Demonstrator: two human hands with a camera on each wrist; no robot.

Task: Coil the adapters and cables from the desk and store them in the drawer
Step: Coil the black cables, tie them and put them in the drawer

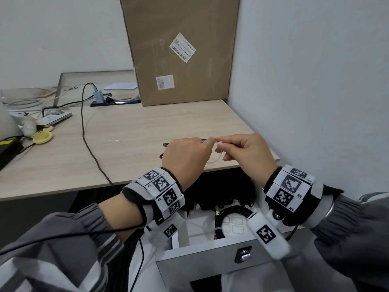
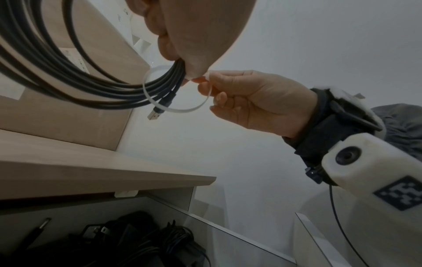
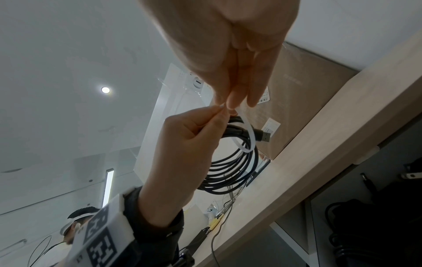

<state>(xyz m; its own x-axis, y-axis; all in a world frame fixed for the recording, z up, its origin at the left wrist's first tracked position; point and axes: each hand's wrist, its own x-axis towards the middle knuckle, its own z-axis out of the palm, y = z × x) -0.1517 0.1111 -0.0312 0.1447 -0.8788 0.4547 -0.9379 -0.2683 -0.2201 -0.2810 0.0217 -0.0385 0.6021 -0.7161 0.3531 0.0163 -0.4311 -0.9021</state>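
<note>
A coiled black USB cable [image 2: 68, 72] hangs from my left hand [image 1: 207, 142], which grips the bundle just above the desk's front right corner. A white tie strap [image 2: 160, 106] loops around the bundle beside the USB plug [image 2: 154, 115]. My right hand [image 1: 223, 147] pinches one end of the strap, fingertip to fingertip with the left. In the head view the coil [image 1: 165, 144] is mostly hidden behind the left hand. Below, the drawer [image 1: 210, 251] is open and holds a tied black cable coil [image 1: 221, 220] and dark adapters [image 1: 221, 197] at the back.
A tall cardboard box [image 1: 181, 49] stands against the wall at the desk's back. A long black cable [image 1: 88, 144] runs from a hub [image 1: 99, 96] over the desk's front edge. A yellow brush [image 1: 43, 137], a phone [image 1: 54, 119] and a black adapter [image 1: 8, 148] lie at the left.
</note>
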